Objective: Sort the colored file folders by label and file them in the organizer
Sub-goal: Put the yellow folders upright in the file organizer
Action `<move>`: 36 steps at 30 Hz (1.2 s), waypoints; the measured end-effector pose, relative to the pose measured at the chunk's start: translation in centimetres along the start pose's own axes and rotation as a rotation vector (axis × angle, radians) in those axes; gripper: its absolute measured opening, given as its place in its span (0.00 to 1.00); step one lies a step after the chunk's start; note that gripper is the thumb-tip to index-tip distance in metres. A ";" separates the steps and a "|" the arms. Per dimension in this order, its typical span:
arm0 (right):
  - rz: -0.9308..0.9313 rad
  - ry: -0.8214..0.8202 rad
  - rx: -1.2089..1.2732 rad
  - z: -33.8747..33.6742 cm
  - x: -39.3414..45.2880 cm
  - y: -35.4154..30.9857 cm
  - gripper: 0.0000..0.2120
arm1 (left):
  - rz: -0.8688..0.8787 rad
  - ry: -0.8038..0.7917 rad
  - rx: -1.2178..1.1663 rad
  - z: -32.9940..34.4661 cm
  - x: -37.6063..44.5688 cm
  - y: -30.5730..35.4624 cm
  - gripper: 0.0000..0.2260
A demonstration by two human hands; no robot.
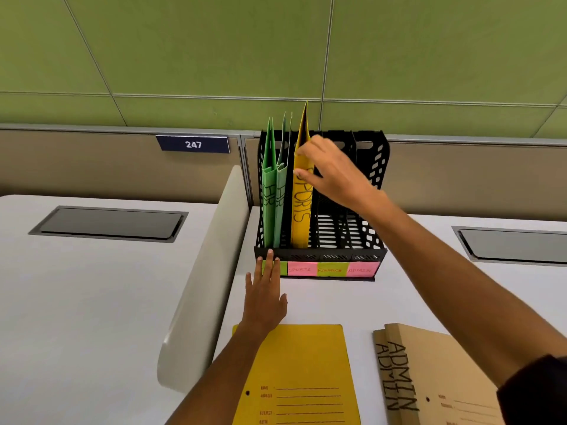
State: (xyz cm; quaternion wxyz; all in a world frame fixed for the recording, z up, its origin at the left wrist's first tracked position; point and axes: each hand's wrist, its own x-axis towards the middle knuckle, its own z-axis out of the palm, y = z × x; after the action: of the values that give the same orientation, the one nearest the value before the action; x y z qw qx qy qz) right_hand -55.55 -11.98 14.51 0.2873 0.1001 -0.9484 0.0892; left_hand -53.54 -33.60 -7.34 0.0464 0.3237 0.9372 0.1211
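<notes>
Right grip: my right hand (334,173) pinches the upper front edge of the yellow SPORTS folder (302,204), thumb and fingertips closed on it; I judge this steadies it upright as it settles.
Left grip: my left hand (265,294) lies flat with straight fingers, tips pressing the front lip of the black organizer (372,240); it holds nothing, and I judge it braces the rack against sliding.
Folder in grip: it stands on end in the second slot, spine facing me, reaching from just under my right fingers down to the rack floor.
Slot labels: sticky notes (333,269) reading SPORTS, FINANCE, ADMIN run just right of my left fingertips; the SPORTS note sits directly below the gripped folder.
Filed already: two green HR folders (273,197) stand in the slot left of my right grip.
Waiting: a yellow folder (306,372) lies flat on the counter (337,302) under my left forearm; brown ADMIN folders (405,375) lie below my right arm.
</notes>
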 end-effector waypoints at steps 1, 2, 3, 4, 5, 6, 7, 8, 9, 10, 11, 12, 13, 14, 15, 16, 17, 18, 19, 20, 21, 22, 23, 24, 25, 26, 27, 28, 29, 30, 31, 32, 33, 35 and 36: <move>0.010 -0.018 0.005 0.6 -0.5 -0.2 0.16 | -0.003 -0.002 -0.005 -0.1 -0.2 -0.1 0.36; 0.024 -0.021 0.010 1.2 -0.9 -0.4 0.16 | -0.006 -0.005 -0.015 -0.2 -0.3 -0.2 0.36; 0.043 -0.006 0.018 1.7 -1.3 -0.6 0.16 | -0.010 -0.008 -0.028 -0.3 -0.5 -0.3 0.36; 0.063 0.023 0.024 2.0 -1.6 -0.8 0.16 | -0.013 -0.009 -0.040 -0.4 -0.9 -0.4 0.35; 0.085 0.052 0.025 2.3 -1.8 -0.9 0.17 | -0.015 -0.010 -0.047 -0.5 -1.2 -0.6 0.35; 0.110 0.075 0.028 2.4 -2.0 -1.1 0.19 | -0.018 -0.012 -0.050 -0.6 -1.7 -0.7 0.35; 0.142 0.094 0.033 2.5 -2.3 -1.2 0.21 | -0.020 -0.014 -0.053 -0.7 -2.1 -0.8 0.35; 0.179 0.117 0.044 2.6 -2.6 -1.2 0.23 | -0.023 -0.013 -0.057 -0.7 -2.5 -0.9 0.35; 0.214 0.150 0.060 2.6 -3.0 -1.3 0.25 | -0.026 -0.011 -0.060 -0.8 -3.1 -1.0 0.36; 0.252 0.191 0.085 2.6 -3.6 -1.5 0.26 | -0.029 -0.013 -0.063 -0.8 -3.6 -1.0 0.36; 0.292 0.232 0.118 2.6 -4.3 -1.9 0.26 | -0.033 -0.016 -0.066 -0.9 -4.2 -1.1 0.36; 0.336 0.272 0.158 2.7 -5.1 -2.2 0.26 | -0.037 -0.016 -0.071 -0.9 -4.7 -1.1 0.37; 0.385 0.304 0.199 3.0 -6.1 -2.6 0.26 | -0.042 -0.015 -0.081 -0.9 -5.2 -1.2 0.38; 0.436 0.326 0.233 3.3 -7.3 -3.2 0.25 | -0.047 -0.013 -0.091 -0.8 -5.9 -1.3 0.39; 0.485 0.332 0.261 3.7 -8.6 -3.7 0.24 | -0.053 -0.014 -0.098 -0.8 -6.5 -1.4 0.40; 0.530 0.321 0.284 4.3 -10.1 -4.3 0.23 | -0.060 -0.016 -0.097 -0.8 -7.2 -1.5 0.40; 0.566 0.296 0.298 4.9 -11.7 -4.9 0.23 | -0.070 -0.019 -0.097 -0.7 -7.9 -1.6 0.40; 0.597 0.262 0.304 5.7 -13.2 -5.5 0.23 | -0.082 -0.023 -0.106 -0.6 -8.6 -1.8 0.40; 0.626 0.223 0.304 6.3 -15.0 -6.2 0.23 | -0.096 -0.027 -0.123 -0.5 -9.4 -1.9 0.40; 0.654 0.186 0.307 6.9 -16.6 -7.0 0.23 | -0.111 -0.032 -0.144 -0.4 -10.2 -2.0 0.40; 0.682 0.155 0.313 7.5 -18.3 -7.7 0.22 | -0.126 -0.037 -0.163 -0.1 -11.0 -2.2 0.40; 0.703 0.128 0.316 8.0 -19.9 -8.5 0.22 | -0.140 -0.043 -0.176 0.1 -12.0 -2.3 0.40; 0.724 0.101 0.317 8.4 -21.4 -9.1 0.21 | -0.154 -0.052 -0.187 0.5 -12.9 -2.4 0.40; 0.747 0.070 0.322 8.7 -22.9 -9.9 0.21 | -0.169 -0.063 -0.196 0.8 -13.9 -2.5 0.40; 0.773 0.036 0.331 9.0 -24.2 -10.6 0.22 | -0.184 -0.075 -0.207 1.1 -14.8 -2.7 0.40; 0.799 0.001 0.341 9.3 -25.6 -11.4 0.23 | -0.200 -0.087 -0.218 1.3 -15.7 -2.8 0.41; 0.822 -0.031 0.347 9.5 -26.8 -12.1 0.23 | -0.213 -0.096 -0.227 1.6 -16.6 -2.9 0.41; 0.844 -0.057 0.355 9.7 -27.9 -12.7 0.24 | -0.224 -0.103 -0.233 1.8 -17.2 -3.0 0.41; 0.866 -0.079 0.367 9.8 -29.0 -13.5 0.24 | -0.234 -0.108 -0.236 2.0 -18.0 -3.0 0.42; 0.886 -0.097 0.376 10.0 -29.9 -14.2 0.25 | -0.243 -0.110 -0.238 2.1 -18.7 -3.0 0.42; 0.901 -0.115 0.379 10.1 -30.9 -15.0 0.25 | -0.250 -0.110 -0.241 2.3 -19.4 -3.1 0.42; 0.915 -0.133 0.374 10.2 -31.7 -15.7 0.25 | -0.258 -0.108 -0.243 2.4 -20.0 -3.0 0.41; 0.932 -0.149 0.370 10.4 -32.5 -16.3 0.26 | -0.268 -0.104 -0.252 2.4 -20.5 -3.0 0.41; 0.968 -0.183 0.358 10.5 -33.9 -17.6 0.26 | -0.300 -0.102 -0.280 2.5 -21.7 -2.8 0.39; 0.983 -0.201 0.347 10.6 -34.6 -18.2 0.27 | -0.320 -0.105 -0.296 2.6 -22.2 -2.6 0.38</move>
State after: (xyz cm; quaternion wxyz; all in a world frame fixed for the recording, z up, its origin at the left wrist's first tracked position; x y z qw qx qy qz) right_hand -28.59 -27.12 -11.58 0.0985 -0.3022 -0.8775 0.3591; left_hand -37.18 -48.80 -10.28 0.1608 0.1662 0.9450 0.2313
